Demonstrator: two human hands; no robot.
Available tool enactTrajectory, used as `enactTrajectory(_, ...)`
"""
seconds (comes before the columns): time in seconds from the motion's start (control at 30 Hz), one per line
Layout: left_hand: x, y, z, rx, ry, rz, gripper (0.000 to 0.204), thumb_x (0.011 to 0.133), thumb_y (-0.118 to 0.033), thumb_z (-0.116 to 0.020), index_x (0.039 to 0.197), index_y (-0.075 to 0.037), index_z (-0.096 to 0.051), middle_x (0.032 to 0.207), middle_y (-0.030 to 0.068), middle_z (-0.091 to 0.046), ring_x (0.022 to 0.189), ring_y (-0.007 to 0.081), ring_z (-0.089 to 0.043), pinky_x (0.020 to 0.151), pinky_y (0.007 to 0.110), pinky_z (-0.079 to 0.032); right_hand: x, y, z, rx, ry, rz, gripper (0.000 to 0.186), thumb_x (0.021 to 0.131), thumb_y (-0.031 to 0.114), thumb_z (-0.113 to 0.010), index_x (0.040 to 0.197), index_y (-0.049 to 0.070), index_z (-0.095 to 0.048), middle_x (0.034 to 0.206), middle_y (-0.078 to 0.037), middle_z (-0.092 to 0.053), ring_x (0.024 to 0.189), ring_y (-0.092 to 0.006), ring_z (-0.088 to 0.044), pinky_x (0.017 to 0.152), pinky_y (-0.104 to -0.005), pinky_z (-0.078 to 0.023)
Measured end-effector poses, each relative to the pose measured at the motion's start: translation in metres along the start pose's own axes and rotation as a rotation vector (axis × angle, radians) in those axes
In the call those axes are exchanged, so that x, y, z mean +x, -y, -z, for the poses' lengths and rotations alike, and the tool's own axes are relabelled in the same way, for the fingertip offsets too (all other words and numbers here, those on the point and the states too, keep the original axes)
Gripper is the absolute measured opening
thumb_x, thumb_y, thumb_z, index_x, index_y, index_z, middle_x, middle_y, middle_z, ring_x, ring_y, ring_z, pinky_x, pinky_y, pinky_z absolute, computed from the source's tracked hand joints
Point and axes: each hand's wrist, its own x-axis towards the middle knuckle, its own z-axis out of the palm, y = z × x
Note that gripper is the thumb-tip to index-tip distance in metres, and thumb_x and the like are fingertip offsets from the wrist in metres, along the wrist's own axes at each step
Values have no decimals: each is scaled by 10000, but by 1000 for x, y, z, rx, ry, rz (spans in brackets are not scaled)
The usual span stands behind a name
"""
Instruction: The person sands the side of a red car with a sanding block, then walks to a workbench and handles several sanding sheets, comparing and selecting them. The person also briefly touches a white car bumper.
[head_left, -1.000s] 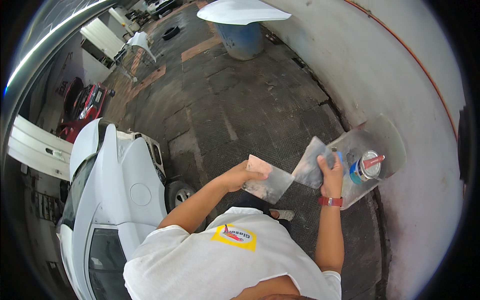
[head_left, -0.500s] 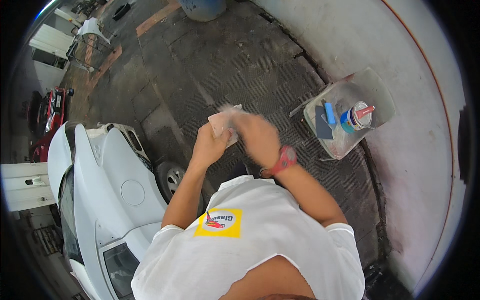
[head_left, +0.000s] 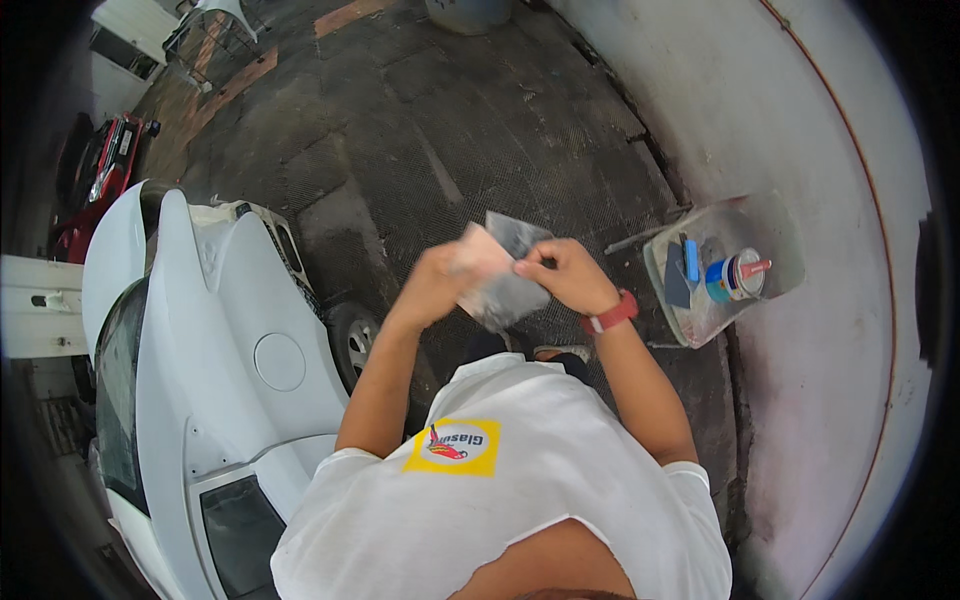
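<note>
In front of my chest I hold a thin sheet (head_left: 508, 300) between both hands. It looks like sandpaper, with a pale pink face at the left and a grey face at the top and bottom; whether it is one folded piece or two cannot be made out. My left hand (head_left: 440, 285), smeared by motion, is closed on the pink part. At the sheet's right side, my right hand (head_left: 568, 277) pinches it between thumb and fingers. A red watch (head_left: 612, 311) is on my right wrist.
At right, by the pale wall (head_left: 820, 400), a plastic chair (head_left: 690, 322) bears a can (head_left: 722, 281) with a red-handled tool on top, a blue object (head_left: 691, 260) and a dark flat sheet (head_left: 676, 288). A white car body (head_left: 225, 340) stands close at left. A barrel (head_left: 470, 14) is ahead.
The right hand has gone from a blurred sweep over the sheet to pinching its right side. The sheet has turned and shows more grey. The view has shifted slightly.
</note>
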Motion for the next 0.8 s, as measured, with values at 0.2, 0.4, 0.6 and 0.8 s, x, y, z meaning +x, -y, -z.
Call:
enactTrajectory(0.2,-13,-6,49,2,-81,31,221,1010,-220,-749,1095,-16,-757,1025,95,-792,873,181,-748,785,339,-604,-11,-16,-12,186,-155,-119,295,995,284,-779,988,-9,-814,841,-39,-744,778,-84,-623,715,-281,-499)
enactTrajectory(0.4,-4,-4,45,-109,-253,5,253,1002,-212,-757,1186,-37,-759,1028,112,-784,941,197,-731,848,366,-589,-9,26,-17,44,-72,-101,288,988,285,-783,906,10,-805,757,-7,-710,734,-75,-583,685,-293,-478)
enactTrajectory(0.6,15,-4,57,-242,-435,-75,220,1075,-189,-681,1211,-49,-783,1156,104,-774,1044,151,-710,924,322,-572,-22,41,-22,334,-534,144,351,1025,164,-733,1341,24,-669,1158,-14,-755,974,-80,-661,917,-304,-532)
enactTrajectory(0.8,52,-8,-11,-108,-158,-87,308,1058,-315,-721,943,-34,-770,917,5,-746,847,82,-653,784,285,-523,-29,35,-24,570,-280,-101,293,1049,165,-711,1287,0,-673,1089,-16,-758,949,-66,-672,876,-254,-539)
